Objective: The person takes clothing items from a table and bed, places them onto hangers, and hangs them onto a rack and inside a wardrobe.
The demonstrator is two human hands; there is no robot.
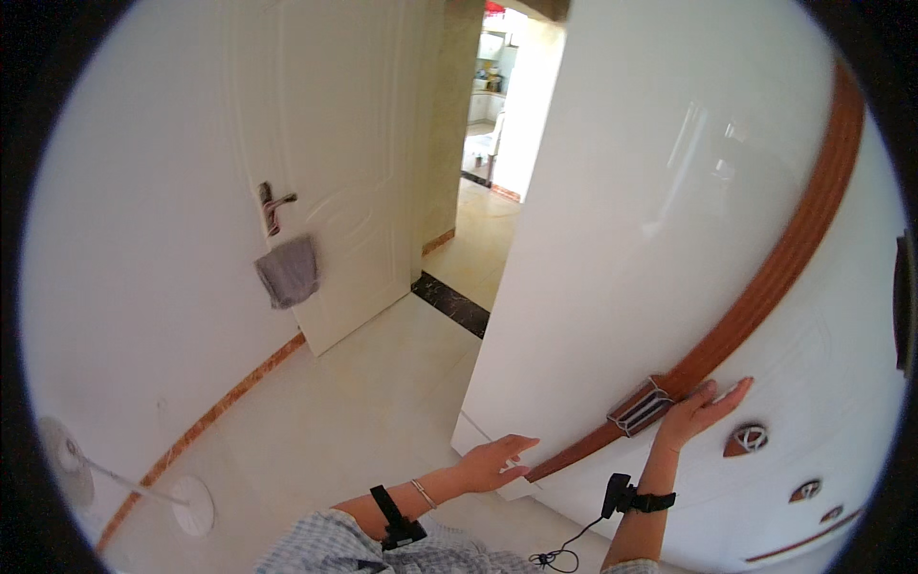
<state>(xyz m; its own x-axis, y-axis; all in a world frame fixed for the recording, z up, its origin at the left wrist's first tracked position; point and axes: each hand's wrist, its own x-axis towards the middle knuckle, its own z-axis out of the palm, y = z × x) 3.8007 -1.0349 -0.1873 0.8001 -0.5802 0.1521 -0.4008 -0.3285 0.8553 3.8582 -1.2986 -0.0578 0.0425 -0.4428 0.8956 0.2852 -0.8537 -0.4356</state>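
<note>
A tall glossy white wardrobe (660, 191) fills the right side, crossed by a curved brown wooden strip (808, 230). A handle with metal bars (641, 407) sits on the lower part of that strip. My right hand (703, 411) is just right of the handle, fingers stretched out, holding nothing; whether it touches the wardrobe front I cannot tell. Near the strip's lower end, my left hand (497, 463) has its thumb and fingers apart with nothing between them. Each of my wrists wears a black strapped device, and a thin cable hangs from the right one (622, 497).
A white door (335, 143) stands open at the left, a grey cloth (290, 273) hanging below its lever handle (274, 206). Beyond a dark threshold (449, 303) lies another room. A white fan (194, 507) is at lower left. Several knobs (751, 439) dot the lower wardrobe front.
</note>
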